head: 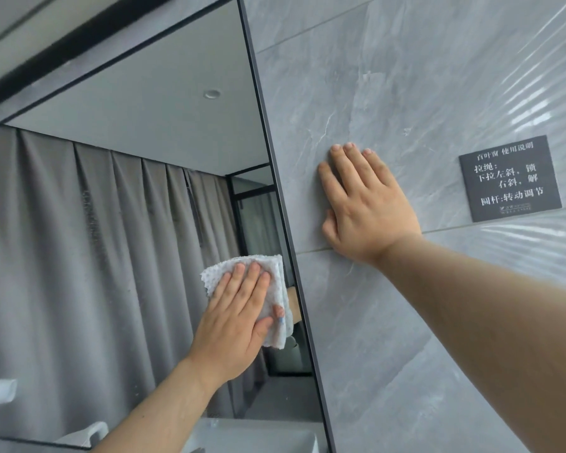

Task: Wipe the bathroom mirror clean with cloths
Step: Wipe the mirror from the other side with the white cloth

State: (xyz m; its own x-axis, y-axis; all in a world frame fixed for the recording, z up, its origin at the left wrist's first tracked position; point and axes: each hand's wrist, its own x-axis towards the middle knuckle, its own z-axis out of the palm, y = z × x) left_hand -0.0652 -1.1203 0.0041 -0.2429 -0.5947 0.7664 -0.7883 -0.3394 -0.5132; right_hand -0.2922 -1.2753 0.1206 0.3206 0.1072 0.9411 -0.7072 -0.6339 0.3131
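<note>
Below, a white basin (258,436) shows at the bottom edge of the view; what it holds cannot be told. The white cloth (219,273) lies flat on the mirror (111,223), just beside the dark frame (275,178) at its right edge, pressed there by the left hand (236,318) with fingers straight. Bare glass spreads left and above. The right hand (370,207) rests flat, fingers extended, on the grey tile wall (389,76). A dark sign (510,178) near it reads "百叶窗 使用说明", "拉绳", "圆杆:转动调节".

place: bathroom | framed wall mirror (118,223) | grey marbled wall tiles (406,76)
</note>
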